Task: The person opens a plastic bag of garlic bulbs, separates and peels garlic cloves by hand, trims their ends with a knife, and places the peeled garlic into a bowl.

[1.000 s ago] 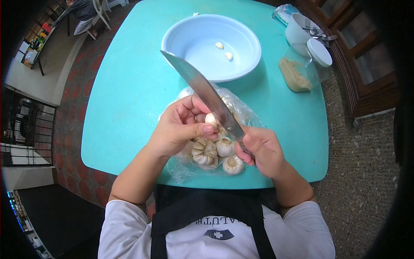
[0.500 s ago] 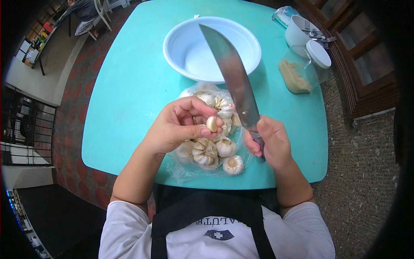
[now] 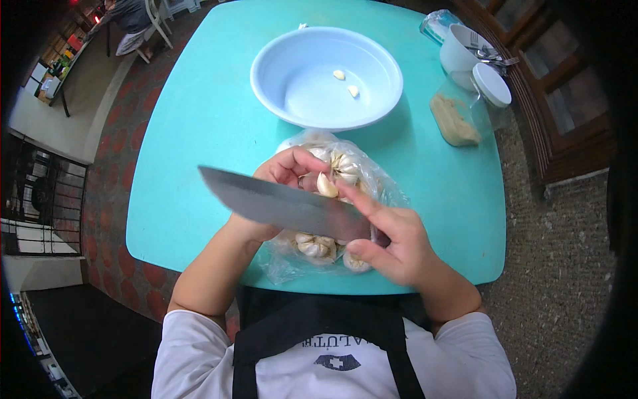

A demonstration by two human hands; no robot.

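A garlic clove (image 3: 326, 185) is held upright in the fingers of my left hand (image 3: 286, 171), partly hidden behind the blade. My right hand (image 3: 397, 241) grips a large knife (image 3: 279, 205) by its handle, the broad blade pointing left across my left hand. My right index finger reaches out to the clove. Under both hands, several garlic bulbs (image 3: 315, 247) lie on and in a clear plastic bag (image 3: 279, 266). Beyond them stands a light blue basin (image 3: 292, 110) with two peeled cloves (image 3: 353, 91) inside.
The turquoise table (image 3: 193, 153) has rounded corners. At its right side stand a clear jar (image 3: 458, 116) with a white lid and pale brown contents, a white bowl (image 3: 458, 53) with forks, and a plastic packet (image 3: 436, 26). A person (image 3: 133, 20) sits far left.
The knife has swung from pointing up and away to lying across to the left, over my left hand. My right hand moved toward the clove. Two cloves in the basin now show.
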